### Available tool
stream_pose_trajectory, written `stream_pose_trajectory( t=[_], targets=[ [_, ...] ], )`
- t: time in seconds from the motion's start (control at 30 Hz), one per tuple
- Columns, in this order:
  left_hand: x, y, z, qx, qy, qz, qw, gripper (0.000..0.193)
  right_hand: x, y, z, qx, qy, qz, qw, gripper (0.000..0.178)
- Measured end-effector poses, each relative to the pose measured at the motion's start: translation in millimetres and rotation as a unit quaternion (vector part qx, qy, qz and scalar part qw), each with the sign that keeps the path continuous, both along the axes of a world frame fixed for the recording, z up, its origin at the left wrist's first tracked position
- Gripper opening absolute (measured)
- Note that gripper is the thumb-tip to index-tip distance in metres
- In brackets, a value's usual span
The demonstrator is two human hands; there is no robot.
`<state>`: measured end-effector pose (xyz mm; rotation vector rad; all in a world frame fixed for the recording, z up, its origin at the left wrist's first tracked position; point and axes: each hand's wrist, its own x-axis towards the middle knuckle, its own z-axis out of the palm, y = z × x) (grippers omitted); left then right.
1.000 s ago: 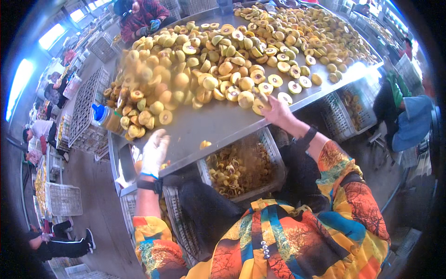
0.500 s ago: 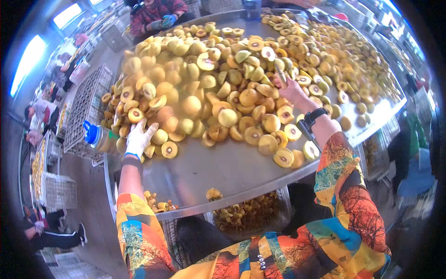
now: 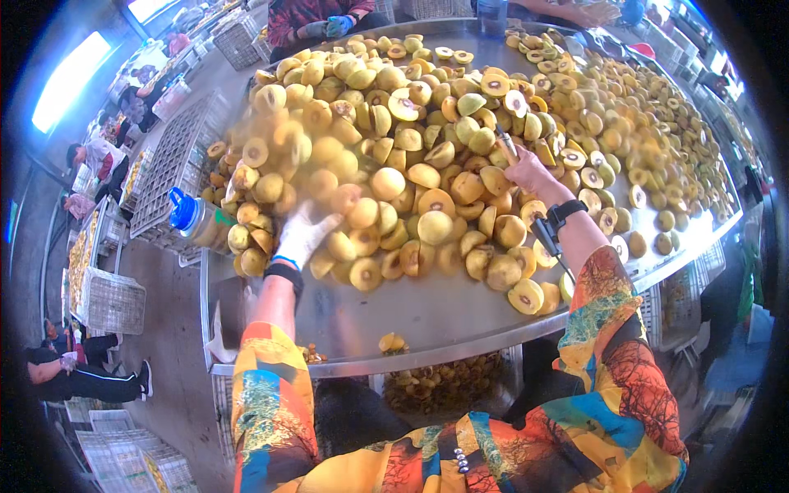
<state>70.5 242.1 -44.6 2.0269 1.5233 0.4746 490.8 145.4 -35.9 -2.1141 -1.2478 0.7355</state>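
Observation:
A large heap of halved yellow fruit, apparently peaches (image 3: 436,226), covers much of the metal table (image 3: 362,316). In a white glove, my left hand (image 3: 304,234) reaches into the heap's near left side. Its thumb is spread away from the other fingers, whose tips are partly hidden among blurred fruit. My right hand (image 3: 530,174) is closed round a slim, pen-like hand tool (image 3: 507,148) whose end points away from me over the heap. The tool's exact kind cannot be made out. Several halves lie beside that wrist.
Left of the heap stands a bottle with a blue lid (image 3: 185,209), near a plastic crate (image 3: 177,164). Below the table edge, a bin (image 3: 444,382) holds fruit scraps. Across the table are a co-worker's gloved hands (image 3: 337,26). A fruit piece (image 3: 392,343) lies near the front edge.
My left hand has moved right and farther into the heap from its left edge. My right hand still holds the tool over the fruit. The whole view has shifted slightly.

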Motion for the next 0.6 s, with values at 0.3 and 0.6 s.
stream_pose_trajectory(
  t=[0.3,0.6],
  targets=[
    [44.6,-62.7,2.5,-0.046,-0.039,-0.150,0.987,0.081,-64.8,-29.7,5.8,0.014,0.012,0.046,0.999,0.061],
    [36.7,-61.7,58.8,-0.057,-0.065,-0.243,0.966,0.042,-86.8,-62.9,20.9,0.140,-0.076,0.199,0.967,0.051]
  ],
)
